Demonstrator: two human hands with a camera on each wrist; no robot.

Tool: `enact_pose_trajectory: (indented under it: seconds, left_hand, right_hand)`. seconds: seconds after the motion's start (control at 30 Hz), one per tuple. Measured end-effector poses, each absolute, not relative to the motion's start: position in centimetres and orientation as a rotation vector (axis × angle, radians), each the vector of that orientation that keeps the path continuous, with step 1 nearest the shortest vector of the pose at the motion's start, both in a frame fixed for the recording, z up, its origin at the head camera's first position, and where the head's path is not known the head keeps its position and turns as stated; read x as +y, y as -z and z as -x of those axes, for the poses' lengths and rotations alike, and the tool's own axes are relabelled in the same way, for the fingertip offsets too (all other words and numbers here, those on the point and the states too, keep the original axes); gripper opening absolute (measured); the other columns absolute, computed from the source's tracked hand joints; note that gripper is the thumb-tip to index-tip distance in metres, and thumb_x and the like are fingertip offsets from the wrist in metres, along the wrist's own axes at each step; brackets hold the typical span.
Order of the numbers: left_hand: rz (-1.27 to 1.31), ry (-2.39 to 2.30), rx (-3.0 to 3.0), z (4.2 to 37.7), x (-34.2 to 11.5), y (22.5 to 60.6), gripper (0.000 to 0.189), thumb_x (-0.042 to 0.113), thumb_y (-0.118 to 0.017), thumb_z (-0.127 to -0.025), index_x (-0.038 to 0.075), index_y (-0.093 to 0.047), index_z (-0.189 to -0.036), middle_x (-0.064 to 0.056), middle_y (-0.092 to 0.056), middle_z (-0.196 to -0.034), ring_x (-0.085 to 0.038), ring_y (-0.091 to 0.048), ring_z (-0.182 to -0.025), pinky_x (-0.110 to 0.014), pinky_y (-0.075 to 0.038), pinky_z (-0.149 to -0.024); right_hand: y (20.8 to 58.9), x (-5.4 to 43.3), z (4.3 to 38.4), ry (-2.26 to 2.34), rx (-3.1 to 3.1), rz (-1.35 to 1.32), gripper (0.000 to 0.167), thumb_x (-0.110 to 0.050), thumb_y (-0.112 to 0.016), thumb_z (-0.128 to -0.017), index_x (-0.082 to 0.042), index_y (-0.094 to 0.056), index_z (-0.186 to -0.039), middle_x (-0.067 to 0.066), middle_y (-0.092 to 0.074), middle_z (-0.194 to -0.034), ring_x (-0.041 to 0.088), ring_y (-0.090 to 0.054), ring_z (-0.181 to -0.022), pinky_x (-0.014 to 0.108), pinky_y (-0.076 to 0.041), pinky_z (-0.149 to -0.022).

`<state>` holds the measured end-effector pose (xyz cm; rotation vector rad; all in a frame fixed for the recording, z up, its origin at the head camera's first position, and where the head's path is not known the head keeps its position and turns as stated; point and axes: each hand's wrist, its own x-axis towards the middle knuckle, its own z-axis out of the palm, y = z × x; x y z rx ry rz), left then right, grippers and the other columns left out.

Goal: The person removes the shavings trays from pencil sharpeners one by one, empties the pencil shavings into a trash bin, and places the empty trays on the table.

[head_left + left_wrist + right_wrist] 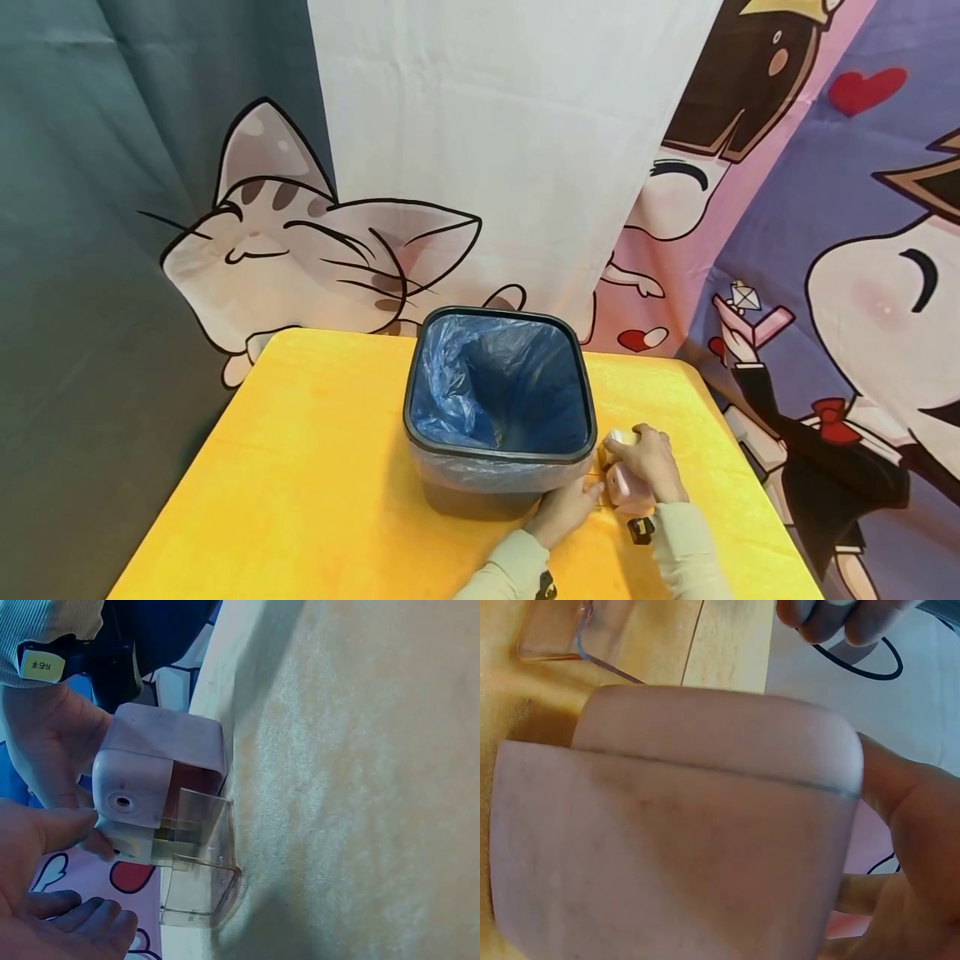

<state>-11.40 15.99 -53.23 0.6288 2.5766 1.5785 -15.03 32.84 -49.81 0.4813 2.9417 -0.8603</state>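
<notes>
Two pale pink box-shaped pencil sharpeners stand side by side right of the bin. The nearer sharpener has a round hole in its front. In the left wrist view, clear drawers jut from both sharpeners, the farther sharpener partly hidden behind the nearer. My right hand reaches over the farther one and grips it with thumb and fingers; some fingers are hidden. My left hand is just in front of them, fingers loosely extended and holding nothing, its thumb close to the sharpeners.
A dark bin lined with a blue plastic bag stands on the yellow table, directly left of the hands. Behind the table hangs a cartoon-printed curtain. Small black devices are strapped at both wrists.
</notes>
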Motion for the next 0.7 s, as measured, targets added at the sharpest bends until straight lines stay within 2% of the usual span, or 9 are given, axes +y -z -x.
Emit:
enact_pose_trajectory:
  seconds: [0.1, 0.2, 0.37, 0.53, 0.7]
  left_hand:
    - [-0.635, -1.583, 2.572, 11.5, 16.0, 53.4, 0.050, 0.016, -0.059, -0.089, 0.012, -0.044, -0.136, -0.001, -0.045, -0.138, -0.014, -0.039, -0.126, -0.034, -0.038, -0.101]
    - [-0.664, -1.589, 2.571, 11.7, 16.1, 53.6, 0.052, 0.015, -0.059, -0.089, 0.011, -0.041, -0.138, -0.003, -0.043, -0.140, -0.016, -0.037, -0.128, -0.035, -0.037, -0.102]
    - [-0.697, -1.600, 2.618, 12.2, 16.5, 54.1, 0.057, 0.013, -0.061, -0.087, 0.013, -0.038, -0.140, -0.003, -0.038, -0.143, -0.017, -0.034, -0.130, -0.037, -0.034, -0.104]
    - [-0.664, -1.580, 2.641, 12.5, 16.8, 53.9, 0.054, 0.018, -0.062, -0.087, 0.012, -0.042, -0.137, -0.001, -0.040, -0.141, -0.015, -0.036, -0.129, -0.037, -0.036, -0.103]
    - [-0.733, -1.511, 2.791, 12.9, 17.0, 53.5, 0.060, 0.022, -0.068, -0.083, 0.012, -0.041, -0.137, 0.000, -0.040, -0.139, -0.014, -0.038, -0.127, -0.035, -0.036, -0.103]
  right_hand:
    - [49.6, 32.8, 15.0, 0.864, 2.963, -0.498, 0.073, -0.045, -0.067, -0.077, 0.008, -0.047, -0.124, 0.031, -0.048, -0.116, 0.037, -0.049, -0.095, 0.048, -0.045, -0.075]
    - [49.2, 32.7, 14.9, 0.862, 2.979, -0.524, 0.073, -0.047, -0.067, -0.076, 0.004, -0.049, -0.125, 0.029, -0.050, -0.117, 0.036, -0.051, -0.094, 0.048, -0.046, -0.068]
    - [48.2, 32.3, 14.7, 0.917, 3.040, -0.502, 0.073, -0.050, -0.068, -0.075, 0.002, -0.051, -0.123, 0.024, -0.054, -0.109, 0.032, -0.053, -0.086, 0.039, -0.047, -0.061]
    - [46.9, 32.0, 14.5, 0.957, 3.120, -0.369, 0.073, -0.052, -0.068, -0.074, 0.002, -0.054, -0.121, 0.024, -0.055, -0.108, 0.032, -0.053, -0.088, 0.039, -0.047, -0.067]
    - [45.7, 31.6, 14.5, 0.947, 3.121, -0.211, 0.071, -0.054, -0.068, -0.074, -0.002, -0.056, -0.121, 0.022, -0.056, -0.111, 0.031, -0.052, -0.093, 0.041, -0.046, -0.074]
